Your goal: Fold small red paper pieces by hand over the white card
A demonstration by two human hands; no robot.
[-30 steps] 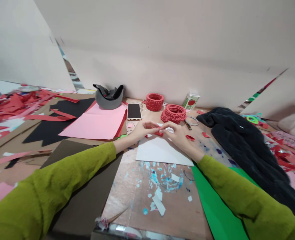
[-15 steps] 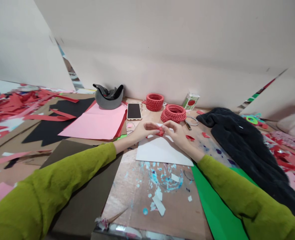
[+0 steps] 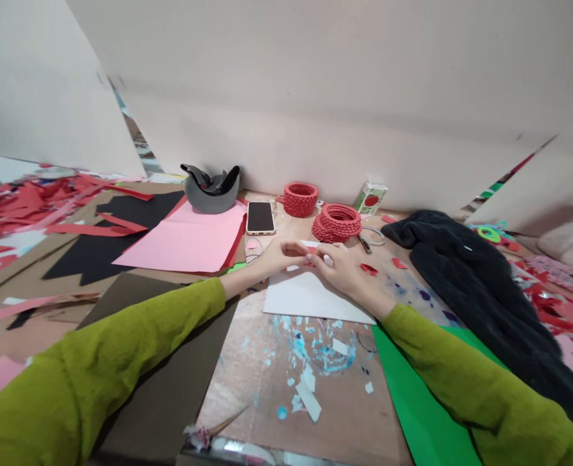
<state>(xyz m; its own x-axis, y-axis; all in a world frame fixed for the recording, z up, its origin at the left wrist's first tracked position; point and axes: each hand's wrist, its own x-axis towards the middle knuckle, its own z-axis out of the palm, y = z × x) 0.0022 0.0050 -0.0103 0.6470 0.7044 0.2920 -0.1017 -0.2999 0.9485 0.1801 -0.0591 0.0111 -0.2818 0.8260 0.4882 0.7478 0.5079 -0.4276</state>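
Note:
Both hands meet over a white sheet [image 3: 296,298] on the table. My left hand [image 3: 281,255] pinches a small red piece of paper [image 3: 312,250] from the left. From the other side my right hand [image 3: 339,266] has its thumb and fingers closed on the same piece. Fingers cover most of the paper, so its folds are hard to see. Just beyond the hands are a red braided-looking ring stack [image 3: 341,220] and a second red ring stack [image 3: 301,198]. Small red scraps [image 3: 368,269] lie right of my right hand.
A phone [image 3: 260,217], a grey cap [image 3: 213,189] and pink paper [image 3: 189,239] lie to the left. On the right are a small box [image 3: 370,198], a dark fuzzy cloth [image 3: 465,285] and green paper [image 3: 412,388]. A white wall rises behind.
My right hand has turned and dropped slightly, its fingers curling lower around the red paper. Less of the paper shows between the hands. My left hand stays nearly in place.

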